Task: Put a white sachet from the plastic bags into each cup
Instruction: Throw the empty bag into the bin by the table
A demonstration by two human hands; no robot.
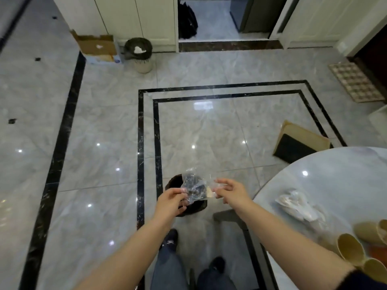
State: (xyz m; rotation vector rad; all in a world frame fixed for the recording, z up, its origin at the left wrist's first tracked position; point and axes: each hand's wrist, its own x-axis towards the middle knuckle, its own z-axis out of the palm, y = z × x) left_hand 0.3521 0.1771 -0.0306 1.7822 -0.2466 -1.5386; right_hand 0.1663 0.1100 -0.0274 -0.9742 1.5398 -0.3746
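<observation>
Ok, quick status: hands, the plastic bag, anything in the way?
Left hand pinching clear plastic bag above dark floor bin. Right hand at bag's other edge, fingers loose. Cups lying on table, more bags beside them. Nothing blocking.

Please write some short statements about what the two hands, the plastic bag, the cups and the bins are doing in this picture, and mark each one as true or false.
1. Both hands hold a clear plastic bag over a dark bin on the floor. True: the left hand pinches it and the right hand touches its other side.
2. The paper cups stand upright on the floor. False: they lie on their sides on the round table.
3. More plastic bags lie on the table. True.
4. The right hand rests on the table. False: it is in the air, off the table's edge.
5. The bin by the far wall is tipped over. False: it stands upright.
</observation>
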